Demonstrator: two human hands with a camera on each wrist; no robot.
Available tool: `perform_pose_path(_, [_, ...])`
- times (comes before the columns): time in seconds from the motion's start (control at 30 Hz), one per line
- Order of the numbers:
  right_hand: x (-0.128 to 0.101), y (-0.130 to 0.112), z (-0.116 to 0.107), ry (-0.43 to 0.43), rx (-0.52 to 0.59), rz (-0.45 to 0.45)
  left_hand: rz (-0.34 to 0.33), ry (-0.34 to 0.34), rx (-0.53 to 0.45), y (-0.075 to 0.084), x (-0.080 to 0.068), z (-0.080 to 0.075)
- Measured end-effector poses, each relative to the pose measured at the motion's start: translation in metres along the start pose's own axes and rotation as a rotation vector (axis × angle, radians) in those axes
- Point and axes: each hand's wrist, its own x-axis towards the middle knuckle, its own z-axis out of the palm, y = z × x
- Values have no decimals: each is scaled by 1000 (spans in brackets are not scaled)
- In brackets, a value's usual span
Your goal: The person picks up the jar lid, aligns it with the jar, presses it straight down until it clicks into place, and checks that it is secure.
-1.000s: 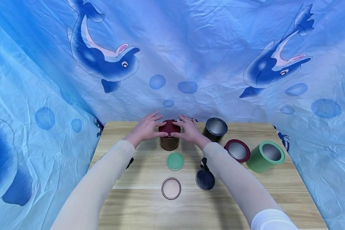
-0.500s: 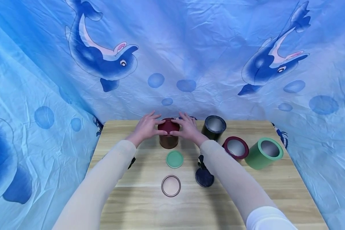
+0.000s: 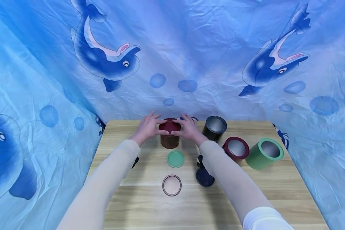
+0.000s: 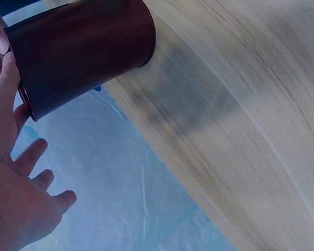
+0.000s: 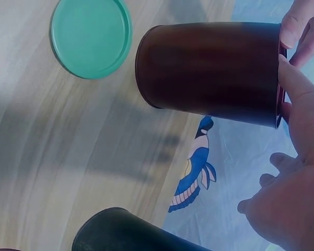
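A brown canister (image 3: 169,141) stands near the table's back edge with a dark red lid (image 3: 170,126) on top. My left hand (image 3: 147,126) reaches over it from the left, thumb and index finger touching the lid's rim. From the other side my right hand (image 3: 189,127) does the same. The remaining fingers of both hands spread away from the canister. Close up, the left wrist view shows the left thumb (image 4: 9,73) straight along the top rim of the canister (image 4: 83,52). The right thumb (image 5: 292,76) lies likewise in the right wrist view.
In front lie a green lid (image 3: 175,159), a brown-rimmed lid (image 3: 172,185) and a dark blue lid (image 3: 204,177). To the right stand three open canisters: black (image 3: 215,127), dark red (image 3: 236,149) and green (image 3: 261,155). A dolphin-printed curtain (image 3: 172,57) hangs behind the table.
Both hands keep their place on the lid and canister. The head view shifts slightly; nothing on the table has visibly moved.
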Motion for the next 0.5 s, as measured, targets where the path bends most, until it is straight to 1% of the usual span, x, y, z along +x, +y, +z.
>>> perform_pose_path(0.2, [0,7,6,16,24,-10,-1,-14,7,1,3,3])
perform_pose_path(0.37, [-3,13,9,29,34,-40,21,-41,29,4,4,2])
perform_pose_path(0.5, [-3,9,4,16,23,-62,57,-18,69,1,0,0])
